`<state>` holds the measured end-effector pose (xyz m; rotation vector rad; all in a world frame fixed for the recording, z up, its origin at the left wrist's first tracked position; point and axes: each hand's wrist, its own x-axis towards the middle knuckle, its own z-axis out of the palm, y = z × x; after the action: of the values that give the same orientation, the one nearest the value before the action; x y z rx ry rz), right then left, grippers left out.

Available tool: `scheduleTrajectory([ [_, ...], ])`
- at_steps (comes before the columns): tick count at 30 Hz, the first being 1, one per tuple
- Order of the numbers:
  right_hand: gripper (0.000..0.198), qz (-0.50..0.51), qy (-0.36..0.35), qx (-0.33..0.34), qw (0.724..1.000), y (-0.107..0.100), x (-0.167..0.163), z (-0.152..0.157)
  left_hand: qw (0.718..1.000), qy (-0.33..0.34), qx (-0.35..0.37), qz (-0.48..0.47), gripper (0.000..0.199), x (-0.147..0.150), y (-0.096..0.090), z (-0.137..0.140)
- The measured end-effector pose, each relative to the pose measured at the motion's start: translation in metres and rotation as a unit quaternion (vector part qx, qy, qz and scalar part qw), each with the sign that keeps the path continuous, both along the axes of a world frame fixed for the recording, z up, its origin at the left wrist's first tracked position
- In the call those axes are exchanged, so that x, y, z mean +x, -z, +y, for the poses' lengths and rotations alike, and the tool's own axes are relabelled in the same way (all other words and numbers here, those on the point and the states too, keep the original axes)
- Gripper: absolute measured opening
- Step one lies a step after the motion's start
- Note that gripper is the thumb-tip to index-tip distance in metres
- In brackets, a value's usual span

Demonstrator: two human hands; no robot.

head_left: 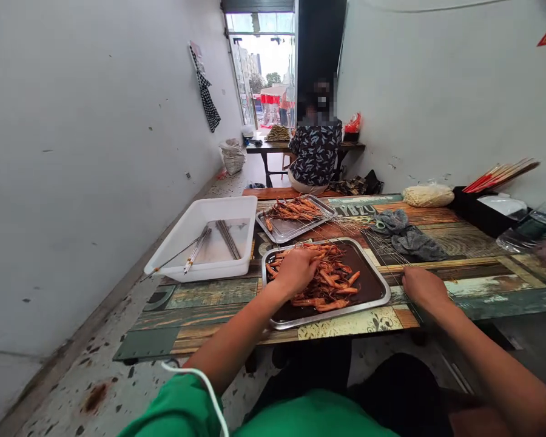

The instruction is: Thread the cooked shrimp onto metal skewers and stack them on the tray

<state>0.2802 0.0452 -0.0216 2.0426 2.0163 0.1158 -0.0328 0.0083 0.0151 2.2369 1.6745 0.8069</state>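
My left hand point(296, 269) reaches into a metal tray point(382, 296) of glossy reddish-brown food pieces point(330, 282), long and thin, lying in dark sauce. Its fingers are curled down among the pieces, and what they pinch is hidden. To the right of that tray, my right hand point(424, 286) is closed at the table's front edge around what looks like a thin metal skewer. More skewers point(389, 247) fan out just beyond it. Behind, a second metal tray point(284, 232) carries skewered pieces point(295, 209) of the same food, their sticks pointing right.
A white plastic bin point(200, 270) with bundled metal skewers point(227, 238) stands left. Grey cloths point(412, 238) lie right of the trays. Farther right are a black box point(480, 212) with red-tipped sticks and a plastic-wrapped bundle point(428, 195). A person point(316, 152) sits at a table beyond.
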Motion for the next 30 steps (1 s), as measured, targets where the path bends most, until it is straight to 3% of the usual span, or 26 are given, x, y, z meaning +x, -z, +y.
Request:
scheduleTrajectory([
  [5,0.029,-0.004,0.003,-0.036,0.999,-0.008,-0.006,0.011,0.995,-0.056,0.001,0.085,0.030,-0.012,-0.018,0.006],
  [8,0.030,0.006,-0.010,-0.039,0.999,-0.008,-0.010,0.010,0.987,-0.036,-0.038,0.152,0.027,-0.019,-0.024,0.010],
  [12,0.030,0.016,-0.012,-0.030,0.999,-0.006,-0.011,0.005,0.971,0.013,-0.074,0.227,0.023,-0.019,-0.021,0.011],
  [16,0.031,0.033,-0.007,-0.036,0.999,-0.011,-0.004,0.009,0.966,-0.016,-0.071,0.247,0.026,-0.020,-0.017,0.012],
  [23,0.019,0.134,-0.013,-0.008,0.991,-0.028,0.007,0.007,0.955,0.003,-0.094,0.281,0.024,-0.038,-0.015,0.014],
  [27,0.011,0.290,-0.013,0.020,0.957,-0.032,0.013,-0.015,0.954,0.025,-0.112,0.277,0.025,-0.045,-0.014,0.012],
  [30,0.013,0.446,-0.010,0.000,0.895,-0.024,0.012,-0.042,0.954,0.009,-0.098,0.282,0.025,-0.045,-0.011,0.007],
])
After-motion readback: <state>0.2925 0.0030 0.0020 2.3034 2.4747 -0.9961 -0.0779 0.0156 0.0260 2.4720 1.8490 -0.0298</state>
